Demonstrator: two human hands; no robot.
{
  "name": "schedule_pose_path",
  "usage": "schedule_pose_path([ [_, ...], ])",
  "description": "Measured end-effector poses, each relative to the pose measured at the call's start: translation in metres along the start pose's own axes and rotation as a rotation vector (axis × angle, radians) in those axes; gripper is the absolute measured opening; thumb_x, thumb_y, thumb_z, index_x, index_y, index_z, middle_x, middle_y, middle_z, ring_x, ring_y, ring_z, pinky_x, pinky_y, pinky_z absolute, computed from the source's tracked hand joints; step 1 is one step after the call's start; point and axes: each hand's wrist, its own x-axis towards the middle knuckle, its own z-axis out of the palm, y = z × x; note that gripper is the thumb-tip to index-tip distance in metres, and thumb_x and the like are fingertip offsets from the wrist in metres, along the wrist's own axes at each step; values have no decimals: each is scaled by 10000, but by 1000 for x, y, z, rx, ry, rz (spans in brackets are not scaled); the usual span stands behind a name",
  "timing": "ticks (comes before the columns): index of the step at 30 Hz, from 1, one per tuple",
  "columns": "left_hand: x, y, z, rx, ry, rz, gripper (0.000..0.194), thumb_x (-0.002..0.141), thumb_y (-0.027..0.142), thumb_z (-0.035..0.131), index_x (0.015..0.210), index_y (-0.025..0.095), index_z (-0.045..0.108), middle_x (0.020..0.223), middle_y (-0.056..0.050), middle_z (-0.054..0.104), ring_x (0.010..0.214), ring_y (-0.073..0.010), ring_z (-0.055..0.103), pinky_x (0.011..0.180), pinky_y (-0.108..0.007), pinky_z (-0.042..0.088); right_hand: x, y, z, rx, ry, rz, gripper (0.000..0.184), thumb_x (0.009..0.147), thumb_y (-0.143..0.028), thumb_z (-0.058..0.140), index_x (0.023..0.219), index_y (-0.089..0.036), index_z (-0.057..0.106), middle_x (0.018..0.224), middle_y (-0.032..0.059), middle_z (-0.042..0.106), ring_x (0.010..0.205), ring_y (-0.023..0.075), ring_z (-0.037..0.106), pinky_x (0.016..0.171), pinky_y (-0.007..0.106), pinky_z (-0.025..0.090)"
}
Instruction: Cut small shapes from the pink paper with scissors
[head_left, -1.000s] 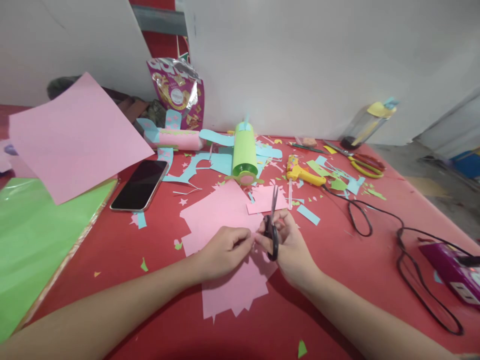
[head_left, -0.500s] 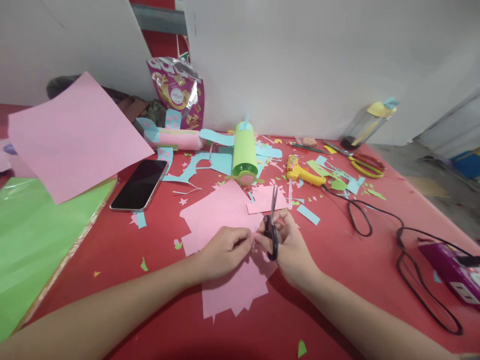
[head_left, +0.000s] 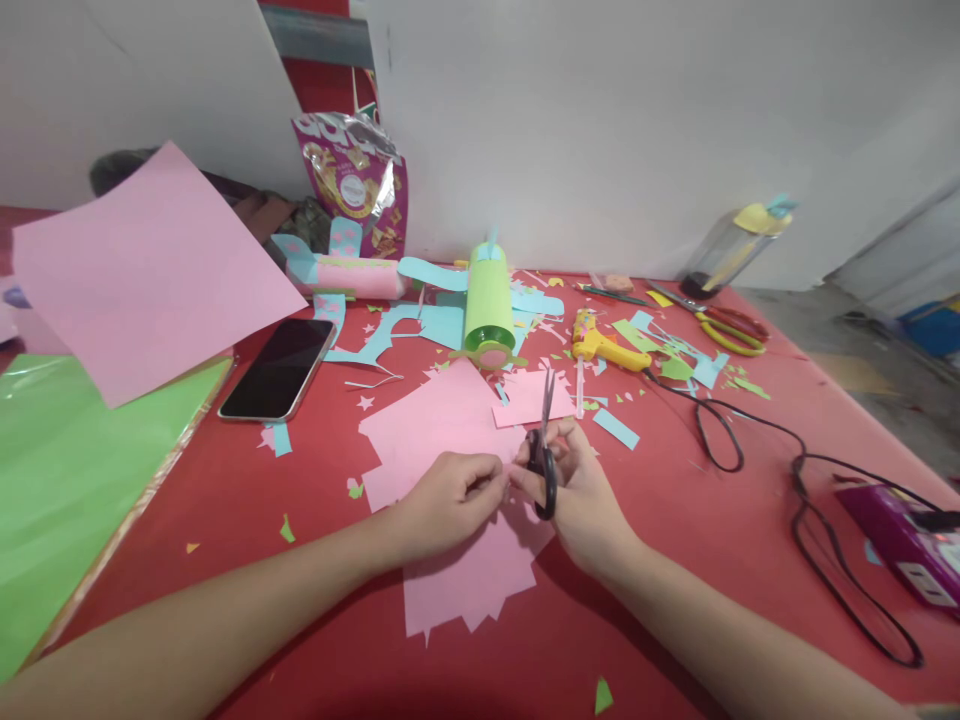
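Pink paper (head_left: 450,610), jagged at the edges, flat at the centre of the frame, beneath both hands; left hand (head_left: 454,505) over its middle, fingers curled in, thumb and forefinger pressed together at the tips; right hand (head_left: 585,500) just right of centre, fingertips close beside those of the left, gripping black-handled scissors (head_left: 550,478) between thumb and fingers, blades pointing toward the top of the frame; cannot tell of any scrap pinched between the tips, too small to make out.

Just past the blades, a smaller pink sheet (head_left: 517,405); at upper centre, a green paper tube (head_left: 489,295) with a pink disc at the near end; left of it, a pink tube (head_left: 364,279) with blue paper fins, and behind that an upright purple snack bag (head_left: 356,185); left of centre, a dark-screened phone (head_left: 279,370); at upper left, a large pink sheet (head_left: 150,280) overlapping a bright green pack (head_left: 90,480); right of centre, a yellow glue gun (head_left: 611,350), with a black cord (head_left: 802,455) trailing toward a purple power strip (head_left: 892,535) at the right edge; at upper right, red-and-yellow-handled scissors (head_left: 733,330) near a yellow-lidded bottle (head_left: 739,250); all on a red table (head_left: 697,590) strewn with cuttings.
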Motion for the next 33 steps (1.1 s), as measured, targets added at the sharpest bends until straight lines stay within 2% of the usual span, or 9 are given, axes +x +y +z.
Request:
schedule_pose_path([
  [7, 0, 0, 0, -32, 51, -51, 255, 791, 260, 340, 565, 155, 397, 501, 41, 416, 484, -74, 382, 475, -189, 326, -1, -3, 3, 24, 5, 1, 376, 571, -138, 668, 714, -234, 334, 649, -87, 472, 445, 43, 429, 347, 137, 311],
  [13, 0, -1, 0, -45, 63, -79, 235, 788, 239, 339, 605, 143, 451, 534, 29, 450, 522, -84, 424, 513, -201, 355, -1, -4, 2, -30, 49, -30, 354, 576, -126, 654, 703, -229, 339, 654, -85, 479, 413, 32, 407, 335, 141, 323],
  [33, 1, -2, 1, -35, 68, -70, 231, 781, 238, 341, 594, 147, 441, 534, 26, 467, 515, -85, 437, 515, -203, 365, -1, -4, 3, -18, 49, -34, 363, 574, -108, 646, 701, -231, 329, 639, -90, 469, 406, 35, 419, 317, 135, 319],
])
